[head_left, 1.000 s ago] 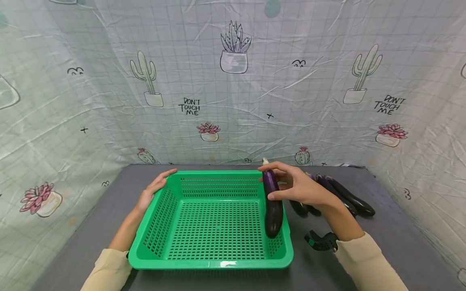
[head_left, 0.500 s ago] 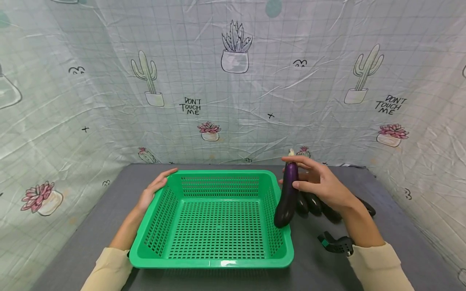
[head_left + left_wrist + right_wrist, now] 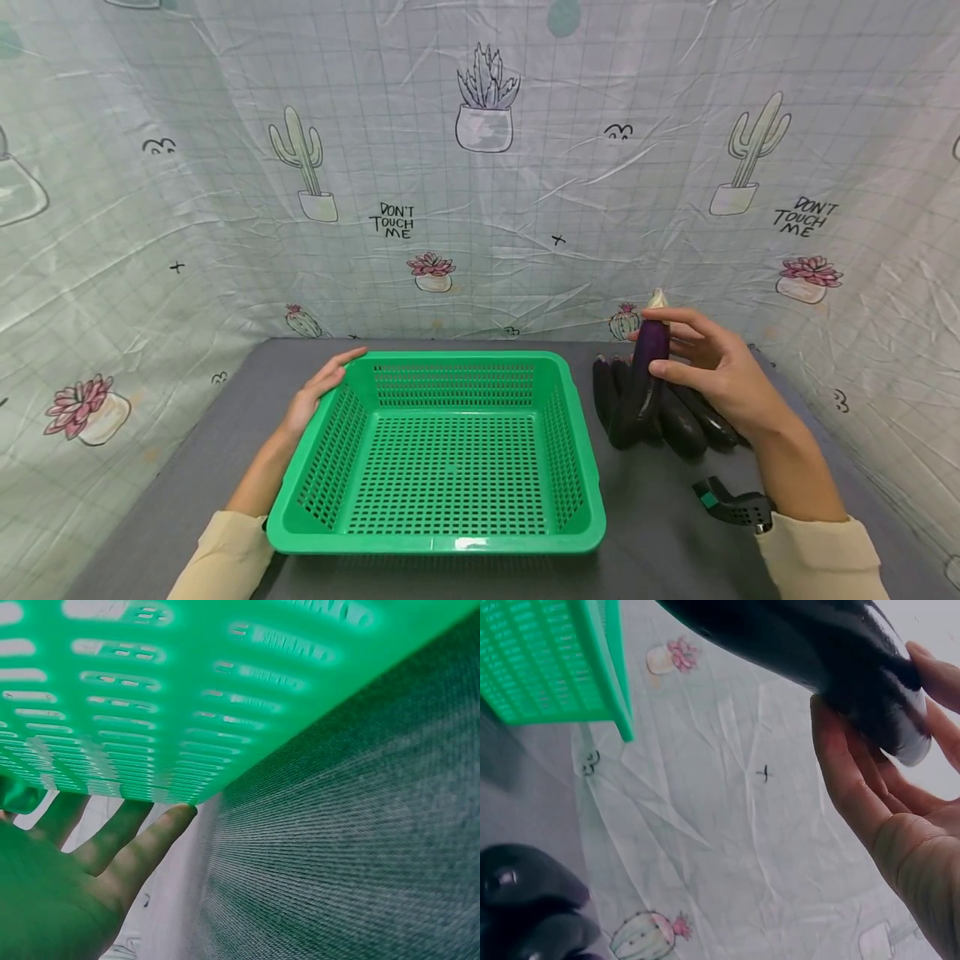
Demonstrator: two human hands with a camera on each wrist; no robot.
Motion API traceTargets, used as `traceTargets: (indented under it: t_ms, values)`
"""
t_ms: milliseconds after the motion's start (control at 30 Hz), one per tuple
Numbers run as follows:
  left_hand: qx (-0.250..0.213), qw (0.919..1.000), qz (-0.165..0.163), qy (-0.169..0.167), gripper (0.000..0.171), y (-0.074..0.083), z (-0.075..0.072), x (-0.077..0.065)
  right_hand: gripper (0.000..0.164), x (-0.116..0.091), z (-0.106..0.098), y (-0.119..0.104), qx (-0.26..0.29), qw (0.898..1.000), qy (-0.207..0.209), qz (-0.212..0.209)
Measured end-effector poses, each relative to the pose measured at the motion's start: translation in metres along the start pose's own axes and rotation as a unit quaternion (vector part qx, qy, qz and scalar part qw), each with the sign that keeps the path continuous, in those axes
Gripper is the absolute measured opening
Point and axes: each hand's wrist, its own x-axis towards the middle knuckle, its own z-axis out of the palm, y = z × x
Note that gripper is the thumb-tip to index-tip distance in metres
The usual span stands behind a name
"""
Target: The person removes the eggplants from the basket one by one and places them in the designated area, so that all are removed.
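Pinched near its pale stem end, a dark purple eggplant (image 3: pixel 641 396) hangs tilted from my right hand (image 3: pixel 723 371), thumb on one side and fingers on the other. Seen from the right wrist, the same eggplant (image 3: pixel 802 652) is off the table. Below and behind it lie several more eggplants (image 3: pixel 684 427), partly hidden by it and by the hand. My left hand (image 3: pixel 303 404) rests against the left side of a green perforated basket (image 3: pixel 435 544), its fingers extended along the outer wall, as the left wrist view shows. Nothing is seen lying inside the basket.
A dark grey cloth covers the table (image 3: pixel 630 517). Printed fabric (image 3: pixel 480 200) hangs behind and on both sides. A black wrist device (image 3: pixel 731 504) is on the right forearm, above the table right of the basket.
My right hand has carried the eggplant rightward, from above the basket's right side to over the other eggplants. My left hand and the basket stay in place.
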Motion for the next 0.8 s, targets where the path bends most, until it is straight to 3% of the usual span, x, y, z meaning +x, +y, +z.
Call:
traceTargets:
  t_ms: [300,567,800]
  values:
    - [0.004,1.0000,-0.003,0.005,0.052,-0.002,0.001,0.001,0.060,-0.008,-0.014,0.000,-0.019,0.999,0.029,-0.004]
    - [0.020,0.9997,0.000,0.012,0.051,-0.002,0.001,0.002,0.070,-0.012,-0.027,0.004,0.048,0.998,-0.028,-0.043]
    - [0.028,0.9995,-0.005,0.015,0.052,0.000,0.000,0.001,0.072,-0.017,-0.041,0.009,0.067,0.996,-0.033,-0.046]
